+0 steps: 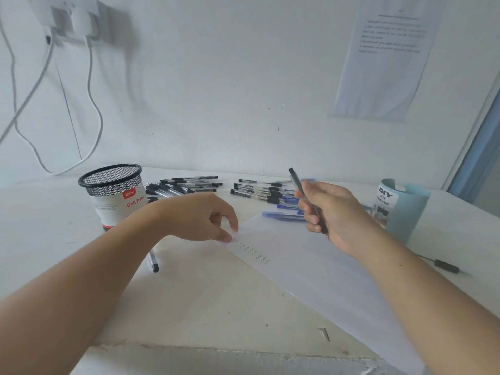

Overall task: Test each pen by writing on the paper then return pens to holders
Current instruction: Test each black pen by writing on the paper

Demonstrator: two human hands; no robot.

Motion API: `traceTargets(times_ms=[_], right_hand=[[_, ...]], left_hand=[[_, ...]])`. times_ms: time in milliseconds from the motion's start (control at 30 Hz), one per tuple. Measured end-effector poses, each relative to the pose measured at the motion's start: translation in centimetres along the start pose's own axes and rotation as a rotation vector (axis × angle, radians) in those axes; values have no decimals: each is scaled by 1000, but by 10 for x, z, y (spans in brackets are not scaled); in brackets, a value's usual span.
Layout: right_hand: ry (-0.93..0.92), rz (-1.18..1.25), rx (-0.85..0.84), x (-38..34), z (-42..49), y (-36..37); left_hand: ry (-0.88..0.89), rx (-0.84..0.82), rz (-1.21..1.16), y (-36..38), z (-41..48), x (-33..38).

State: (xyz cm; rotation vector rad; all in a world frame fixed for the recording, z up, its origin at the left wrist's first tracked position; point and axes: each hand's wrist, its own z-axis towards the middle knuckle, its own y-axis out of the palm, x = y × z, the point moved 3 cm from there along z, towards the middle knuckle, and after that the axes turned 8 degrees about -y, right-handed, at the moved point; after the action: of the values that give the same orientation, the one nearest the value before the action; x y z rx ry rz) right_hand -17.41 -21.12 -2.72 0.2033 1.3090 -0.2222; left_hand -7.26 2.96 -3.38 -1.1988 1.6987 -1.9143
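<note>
Mia: Where is the white sheet of paper?

Tom: It lies flat and slanted on the white table. A row of small written marks runs near its far left corner.

Mia: What is the left hand doing?

Tom: Its fingers bend down, and their tips press on that same corner of the paper.

Mia: And the right hand?

Tom: It is up in the air over the far side of the paper. Its fingers are curled round a thin dark pen. The pen is tilted, with one end sticking up past the fingers. The other end is down by the palm, up off the paper.

Mia: Where are the other pens?

Tom: Behind the paper, lots of clear pens with black caps lie in two heaps on the table. Some blue pens lie right at the paper's far edge. One more clear pen with a black cap lies left of the paper, partly under the left arm.

Mia: And the holders?

Tom: A black wire-mesh cup with a white and red label stands left of the paper, behind the left arm. A pale blue plastic desk organizer stands right of the paper, just behind the right wrist.
</note>
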Motion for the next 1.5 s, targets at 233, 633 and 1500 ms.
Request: traceTargets(times_ms=[233, 633, 1500], right_hand=[[-41, -149, -5, 3, 6, 8], [-162, -934, -90, 7, 96, 64], [-321, -1062, -141, 32, 125, 74]], left_hand=[[-1, 18, 4, -1, -2, 1], [-2, 19, 23, -2, -1, -1], [-27, -1, 0, -9, -4, -5]])
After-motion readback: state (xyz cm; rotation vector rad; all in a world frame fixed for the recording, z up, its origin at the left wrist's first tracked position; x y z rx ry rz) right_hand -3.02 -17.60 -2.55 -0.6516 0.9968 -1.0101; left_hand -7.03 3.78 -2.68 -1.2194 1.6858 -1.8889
